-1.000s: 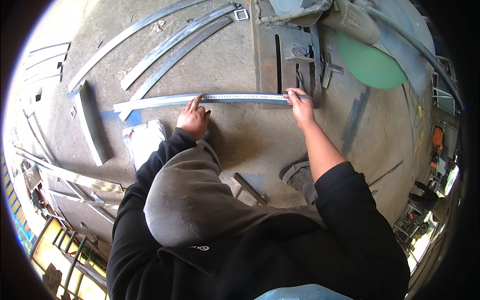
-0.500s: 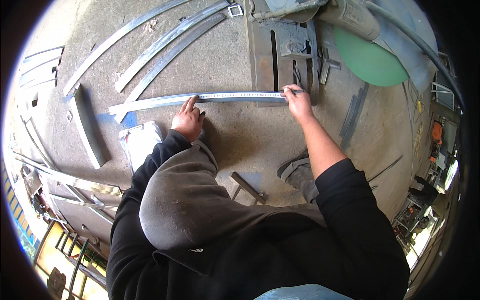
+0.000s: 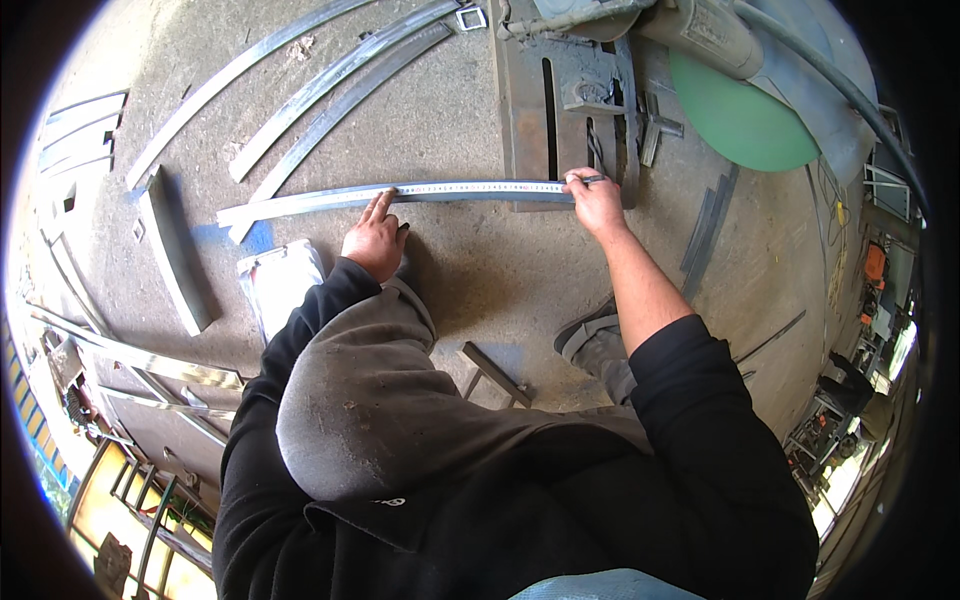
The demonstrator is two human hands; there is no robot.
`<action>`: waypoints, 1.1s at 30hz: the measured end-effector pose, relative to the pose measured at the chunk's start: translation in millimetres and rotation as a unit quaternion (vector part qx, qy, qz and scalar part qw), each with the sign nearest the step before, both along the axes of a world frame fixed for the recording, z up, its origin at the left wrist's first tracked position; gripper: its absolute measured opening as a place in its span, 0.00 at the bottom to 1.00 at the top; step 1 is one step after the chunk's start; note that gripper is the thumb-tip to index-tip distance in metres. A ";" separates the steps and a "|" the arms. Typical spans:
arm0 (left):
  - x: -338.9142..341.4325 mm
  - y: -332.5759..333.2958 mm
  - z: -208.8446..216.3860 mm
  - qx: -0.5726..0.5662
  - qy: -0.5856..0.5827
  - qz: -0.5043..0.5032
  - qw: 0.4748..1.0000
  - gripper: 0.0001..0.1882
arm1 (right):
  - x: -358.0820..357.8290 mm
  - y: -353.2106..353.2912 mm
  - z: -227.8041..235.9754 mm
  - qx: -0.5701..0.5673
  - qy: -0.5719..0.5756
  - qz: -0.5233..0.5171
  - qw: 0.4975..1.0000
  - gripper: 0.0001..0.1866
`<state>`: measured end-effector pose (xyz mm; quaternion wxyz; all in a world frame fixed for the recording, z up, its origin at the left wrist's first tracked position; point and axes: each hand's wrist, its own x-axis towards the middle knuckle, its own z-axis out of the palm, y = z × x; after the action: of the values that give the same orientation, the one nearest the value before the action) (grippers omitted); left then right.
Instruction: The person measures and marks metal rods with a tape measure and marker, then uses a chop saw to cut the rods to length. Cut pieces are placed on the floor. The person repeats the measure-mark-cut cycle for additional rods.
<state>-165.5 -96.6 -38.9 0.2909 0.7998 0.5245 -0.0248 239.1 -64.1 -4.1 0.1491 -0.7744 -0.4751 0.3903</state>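
Observation:
A long silvery metal bar [image 3: 300, 204] lies crosswise in front of me, its right end over the base of a machine. Along its top runs a white measuring tape [image 3: 475, 187] with black and red marks. My left hand [image 3: 375, 245] rests its outstretched fingertips on the tape and bar near the middle, thumb held apart. At the tape's right end, my right hand [image 3: 600, 208] is closed around a dark pen [image 3: 594, 180], fingers against the bar. The pen's tip is hard to make out.
A cut-off saw with a large green disc [image 3: 745, 115] and slotted metal base [image 3: 525, 110] stands ahead right. Several metal bars [image 3: 345, 95] lie at far left, with a thick tube [image 3: 175, 255] nearer. A white packet [image 3: 283, 285] lies beside my left knee, and a small stool [image 3: 495, 372] below me.
Almost nothing differs. Both hands keep their places on the bar and tape, with only a very slight shift of the right hand's fingers and pen.

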 end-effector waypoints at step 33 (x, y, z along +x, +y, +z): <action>-0.4 1.3 4.0 -0.040 0.013 0.003 0.999 0.18 | 3.2 -3.5 -15.2 0.033 0.013 -0.018 0.999 0.12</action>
<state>-165.9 -95.3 -34.8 0.3158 0.7854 0.5295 -0.0556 242.3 -67.6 -19.3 0.1879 -0.7724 -0.4718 0.3814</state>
